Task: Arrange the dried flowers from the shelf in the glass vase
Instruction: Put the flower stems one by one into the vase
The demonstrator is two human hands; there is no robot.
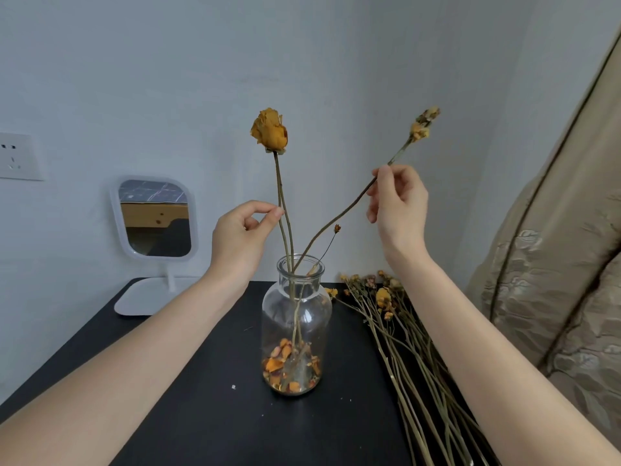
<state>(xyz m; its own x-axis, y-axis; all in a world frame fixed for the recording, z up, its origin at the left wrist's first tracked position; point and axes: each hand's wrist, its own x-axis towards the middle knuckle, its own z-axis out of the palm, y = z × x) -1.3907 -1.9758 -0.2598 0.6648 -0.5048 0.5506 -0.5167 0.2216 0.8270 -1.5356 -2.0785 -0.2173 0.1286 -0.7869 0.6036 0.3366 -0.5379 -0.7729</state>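
A clear glass vase (296, 317) stands on the black shelf top (208, 415), with loose orange petals lying in its bottom. Two dried stems stand in it. The dried yellow rose (270, 130) rises nearly upright, and my left hand (243, 235) pinches its stem between thumb and forefinger well above the vase mouth. A thinner stem with a small pale flower head (424, 124) leans to the right; my right hand (398, 205) pinches that stem high up. A short twig with a tiny bud (337, 227) also sticks out of the vase.
A bundle of dried flowers (400, 334) lies on the shelf top right of the vase, stems pointing toward me. A white stand mirror (155, 218) sits at the back left. A wall socket (15, 156) is far left, and a beige curtain (554, 297) hangs at right.
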